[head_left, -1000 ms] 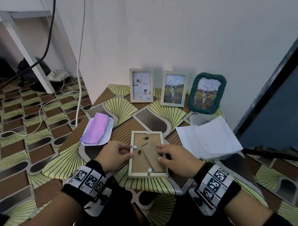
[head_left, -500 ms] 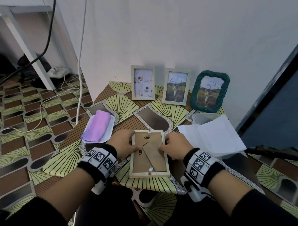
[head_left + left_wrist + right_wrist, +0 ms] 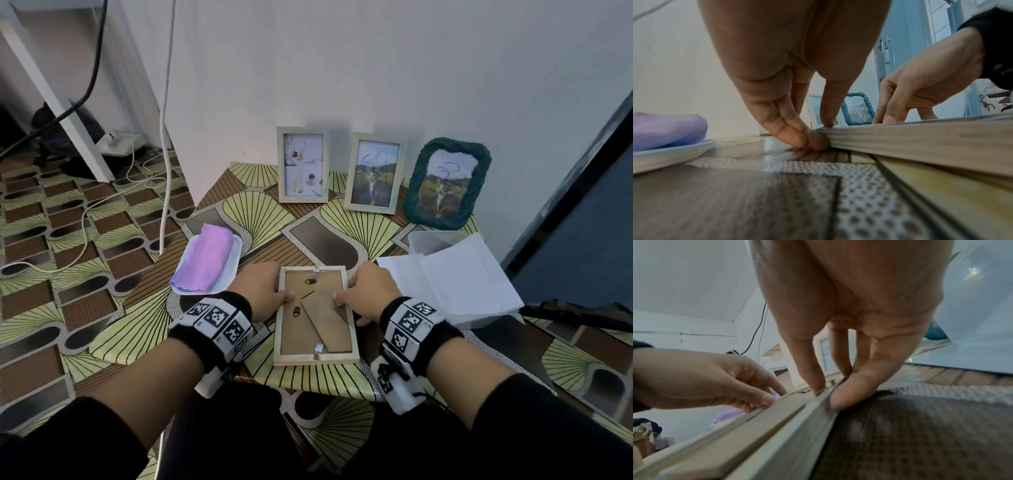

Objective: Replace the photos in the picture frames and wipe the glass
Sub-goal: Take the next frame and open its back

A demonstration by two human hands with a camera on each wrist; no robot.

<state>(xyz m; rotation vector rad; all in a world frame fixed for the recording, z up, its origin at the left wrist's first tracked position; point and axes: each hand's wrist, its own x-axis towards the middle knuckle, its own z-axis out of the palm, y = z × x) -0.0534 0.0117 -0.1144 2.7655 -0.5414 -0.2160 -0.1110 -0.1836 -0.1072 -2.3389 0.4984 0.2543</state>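
Note:
A pale wooden picture frame (image 3: 315,356) lies face down near the table's front edge, its brown back board and folded stand facing up. My left hand (image 3: 263,294) pinches its left rim near the top, thumb on the back and fingers (image 3: 797,138) against the outer edge of the frame (image 3: 920,139). My right hand (image 3: 364,294) pinches the right rim of the frame (image 3: 756,434) the same way, thumb (image 3: 813,382) on top. A folded purple cloth (image 3: 205,260) sits on a white plate (image 3: 233,263) at the left.
Three framed photos stand against the wall: a pale one (image 3: 303,164), a second pale one (image 3: 375,173) and a green woven one (image 3: 445,183). White sheets (image 3: 448,277) over a clear box lie at the right. Cables trail on the floor at the left.
Both hands moved up along the frame. The right hand left the stand on the back board and now grips the right rim. The left hand slid up the left rim.

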